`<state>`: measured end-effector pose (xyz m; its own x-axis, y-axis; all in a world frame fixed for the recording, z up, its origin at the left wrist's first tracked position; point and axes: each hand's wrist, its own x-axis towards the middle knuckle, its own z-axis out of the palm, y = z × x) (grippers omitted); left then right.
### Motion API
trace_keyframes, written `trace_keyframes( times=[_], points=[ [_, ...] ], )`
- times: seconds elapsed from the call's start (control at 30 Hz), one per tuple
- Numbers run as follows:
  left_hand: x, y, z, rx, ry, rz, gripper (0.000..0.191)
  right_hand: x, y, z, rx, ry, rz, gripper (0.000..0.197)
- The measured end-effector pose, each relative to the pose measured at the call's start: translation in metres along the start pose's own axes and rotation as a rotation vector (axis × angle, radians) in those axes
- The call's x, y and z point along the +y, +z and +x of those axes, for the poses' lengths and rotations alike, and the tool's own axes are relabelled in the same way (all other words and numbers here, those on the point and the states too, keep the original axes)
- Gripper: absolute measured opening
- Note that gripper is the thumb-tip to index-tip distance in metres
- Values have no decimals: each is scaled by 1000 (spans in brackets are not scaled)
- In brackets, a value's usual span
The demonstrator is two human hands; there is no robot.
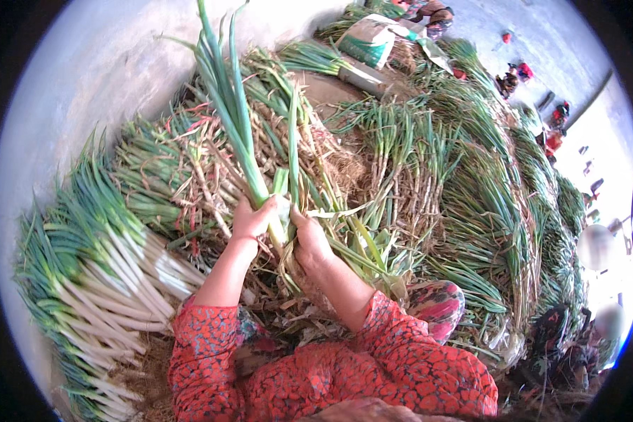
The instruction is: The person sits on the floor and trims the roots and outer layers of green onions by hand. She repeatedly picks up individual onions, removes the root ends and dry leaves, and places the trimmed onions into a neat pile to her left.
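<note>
A large green onion (pixel 253 176) with long green leaves stands upright in front of me, and my left hand (pixel 253 219) is closed around its pale stalk. My right hand (pixel 308 235) is beside it, fingers pinching leaf layers along the stalk's right side. The lower stalk and roots lie between my wrists, partly hidden. Peeled-looking onions with clean white stalks (pixel 121 295) are piled at the left. Rougher, unpeeled onions (pixel 211 184) with dry leaves lie just beyond my hands. Stripped leaves (pixel 380 253) lie to the right of my right hand.
Large rows of green onions (pixel 485 211) cover the floor on the right. A tied bundle (pixel 358 76) and a white-and-green sack (pixel 369 39) lie at the top. A pale wall (pixel 84 68) bounds the left. Several people are farther off, one person (pixel 432 16) near the sack.
</note>
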<state>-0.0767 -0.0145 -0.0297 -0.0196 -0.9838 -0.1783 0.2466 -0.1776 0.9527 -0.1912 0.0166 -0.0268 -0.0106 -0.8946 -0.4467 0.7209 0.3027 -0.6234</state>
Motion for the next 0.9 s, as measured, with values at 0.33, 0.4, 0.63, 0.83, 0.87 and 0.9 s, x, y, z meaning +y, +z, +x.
trace_keyframes(
  times=[0.33, 0.4, 0.63, 0.83, 0.87, 0.9],
  points=[
    [13, 42, -31, 29, -40, -383, 25, -16, -33, -1, 45, 66, 220, 26],
    [1, 52, -33, 57, -88, -322, 17, -16, -37, -1, 25, -80, -1, 28],
    [8, 27, -3, 131, -131, -404, 23, -30, -56, -58, -186, -274, -709, 35],
    [-11, -101, 85, 249, -62, -465, 32, -81, -106, -128, -201, 30, -1265, 52],
    [-28, -156, 112, 437, 36, -469, 35, -93, -114, -145, -173, 65, -1308, 53],
    [-15, -161, 93, 332, -124, -440, 37, -108, -134, -167, -103, 120, -1345, 55]
  ],
)
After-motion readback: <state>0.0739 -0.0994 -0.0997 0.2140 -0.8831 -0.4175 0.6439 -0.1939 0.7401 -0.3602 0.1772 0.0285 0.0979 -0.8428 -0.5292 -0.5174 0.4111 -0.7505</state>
